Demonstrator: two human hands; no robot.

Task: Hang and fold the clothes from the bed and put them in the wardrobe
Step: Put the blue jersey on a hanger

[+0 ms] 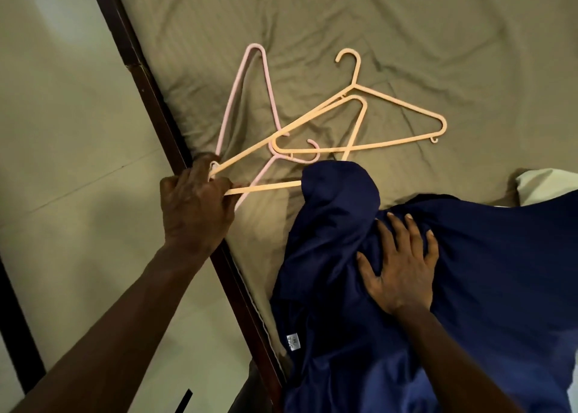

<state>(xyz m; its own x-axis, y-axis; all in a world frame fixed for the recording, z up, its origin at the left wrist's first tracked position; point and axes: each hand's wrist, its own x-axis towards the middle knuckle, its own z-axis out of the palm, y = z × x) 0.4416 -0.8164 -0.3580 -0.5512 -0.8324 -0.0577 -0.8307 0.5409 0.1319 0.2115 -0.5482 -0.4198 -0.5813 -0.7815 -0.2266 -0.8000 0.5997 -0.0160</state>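
Observation:
A navy blue garment [488,287] lies spread over the near right part of the bed, a small white size tag near its lower left edge. My right hand [398,267] rests flat on it with fingers spread. My left hand [195,206] grips the corner of a peach plastic hanger [266,189] at the bed's left edge; the hanger's far end disappears under the garment's bunched top. A second peach hanger [397,101] and a pink hanger [233,100] lie crossed on the sheet beyond.
The olive bed sheet [406,21] is wrinkled and stretches away to the far side. A dark wooden bed frame rail [150,93] runs diagonally along the left. A pale cloth [544,184] lies at the right edge. Light floor shows on the left.

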